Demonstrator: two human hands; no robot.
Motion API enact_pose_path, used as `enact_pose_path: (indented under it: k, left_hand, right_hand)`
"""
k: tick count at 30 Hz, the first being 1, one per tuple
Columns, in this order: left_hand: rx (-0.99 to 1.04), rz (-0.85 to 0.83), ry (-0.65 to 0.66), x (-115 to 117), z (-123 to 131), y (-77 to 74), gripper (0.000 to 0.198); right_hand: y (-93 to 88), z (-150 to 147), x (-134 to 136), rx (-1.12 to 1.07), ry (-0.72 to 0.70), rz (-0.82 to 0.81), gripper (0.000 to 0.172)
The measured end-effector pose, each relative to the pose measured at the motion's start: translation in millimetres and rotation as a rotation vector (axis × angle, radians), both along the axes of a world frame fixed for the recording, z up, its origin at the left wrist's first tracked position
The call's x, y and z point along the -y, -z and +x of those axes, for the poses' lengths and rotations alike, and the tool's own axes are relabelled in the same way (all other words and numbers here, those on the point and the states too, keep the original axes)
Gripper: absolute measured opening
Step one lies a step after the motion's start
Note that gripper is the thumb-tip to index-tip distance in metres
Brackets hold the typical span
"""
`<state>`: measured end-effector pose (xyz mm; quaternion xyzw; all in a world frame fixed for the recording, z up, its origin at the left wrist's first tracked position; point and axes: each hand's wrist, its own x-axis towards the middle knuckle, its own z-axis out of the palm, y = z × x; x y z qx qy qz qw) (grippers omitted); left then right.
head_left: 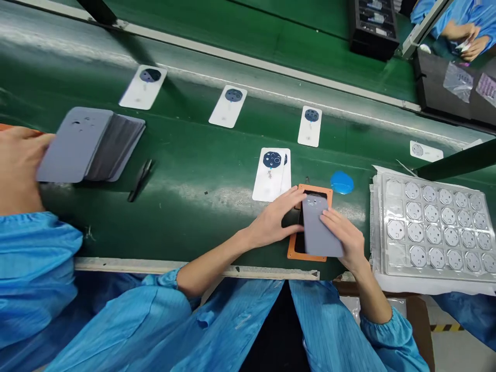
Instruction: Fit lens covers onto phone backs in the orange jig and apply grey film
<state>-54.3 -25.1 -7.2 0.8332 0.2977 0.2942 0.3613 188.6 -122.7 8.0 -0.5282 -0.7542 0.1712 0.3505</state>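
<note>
A grey phone back panel (322, 232) lies tilted over an orange-framed fixture (329, 194) with a dark inside. My right hand (346, 236) grips the panel along its right edge. At the panel's left side is my left hand (276, 218), thumb and fingers stretched apart, their tips near the panel's edge and the fixture's frame. Whether the left fingertips press on the panel or on the frame I cannot make out. Just behind my left hand, white cards (267, 175) with dark camera-shaped discs overlap. A blue round piece (342, 182) sits right of the fixture.
A co-worker's hand (19, 168) rests beside a fanned stack of grey panels (77, 142) at left, near black tweezers (141, 180). More white cards (228, 107) lie along the back. A clear tray of round parts (395, 263) stands right. Another person's hands (467, 40) work far right.
</note>
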Motion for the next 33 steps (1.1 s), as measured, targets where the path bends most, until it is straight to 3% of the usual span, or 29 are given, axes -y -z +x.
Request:
enact_pose_path:
  k: [2, 4, 7, 10, 12, 18, 22, 24, 26, 30, 33]
  left_hand:
    - [0.2, -0.205, -0.135, 5, 12, -9.3, 0.059]
    - [0.346, -0.34, -0.185, 11, 25, -21.8, 0.038]
    - [0.372, -0.27, -0.218, 18, 36, -41.0, 0.019]
    - [0.327, -0.084, -0.193, 22, 37, -51.6, 0.021]
    - [0.317, -0.046, -0.164, 23, 35, -51.1, 0.024]
    - [0.39, -0.281, -0.273, 18, 43, -33.9, 0.028]
    - [0.435, -0.436, -0.273, 2, 44, -34.3, 0.024]
    - [0.39, -0.387, -0.23, -6, 40, -34.3, 0.033]
    - [0.32, -0.306, -0.205, -12, 34, -29.6, 0.034]
    - [0.259, -0.198, -0.227, -18, 29, -10.8, 0.024]
    - [0.285, -0.166, -0.248, -22, 28, -2.4, 0.018]
  right_hand:
    - [0.2, -4, -3, -0.4, 0.14, -0.04, 0.032]
    - [1.1, -9, -8, -0.706, 0.217, -0.115, 0.032]
    - [3.1, -12, -17, -0.866, 0.203, -0.226, 0.037]
    - [6.4, -11, -21, -0.864, 0.18, -0.229, 0.041]
    - [10.1, -13, -21, -0.822, 0.183, -0.188, 0.044]
    - [16.8, -32, -37, -0.797, 0.291, -0.056, 0.039]
    - [-6.4, -14, -98, -0.901, 0.358, 0.002, 0.042]
    - [-21.5, 11, -138, -0.946, 0.38, 0.013, 0.045]
    - [-30.2, 36, -174, -0.877, 0.458, -0.069, 0.037]
    - [-21.0, 52, -214, -0.446, 0.571, -0.349, 0.031]
    - [-8.2, 34, -235, -0.272, 0.609, -0.337, 0.034]
